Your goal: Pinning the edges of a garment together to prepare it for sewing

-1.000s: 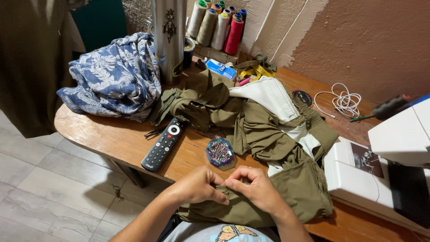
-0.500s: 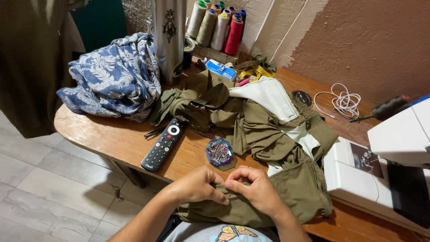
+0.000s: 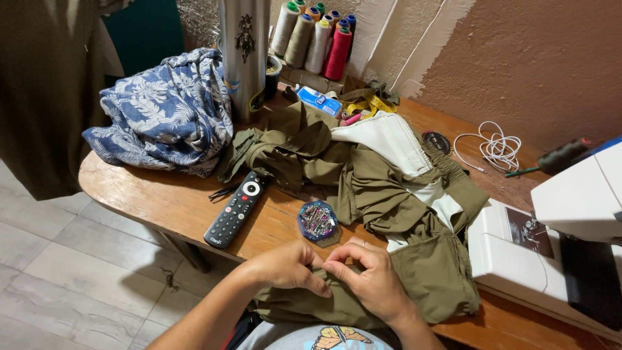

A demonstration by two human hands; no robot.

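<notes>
Both pinching a fold of the olive trousers (image 3: 414, 285) at the near edge of the desk (image 3: 162, 201): left hand (image 3: 285, 266) and right hand (image 3: 372, 279), fingertips closed together on the cloth, perhaps around a pin, too small to tell. Best to keep the fold flat and taut, pin box (image 3: 317, 221) just beyond within reach.

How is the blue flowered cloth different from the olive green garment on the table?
The blue flowered cloth is patterned with pale leaves; the olive green garment is plain, with a white lining showing. The cloth lies bunched at the table's far left, untouched; the garment spreads across the middle, and the left hand and right hand pinch its near edge. Both are crumpled fabric.
</notes>
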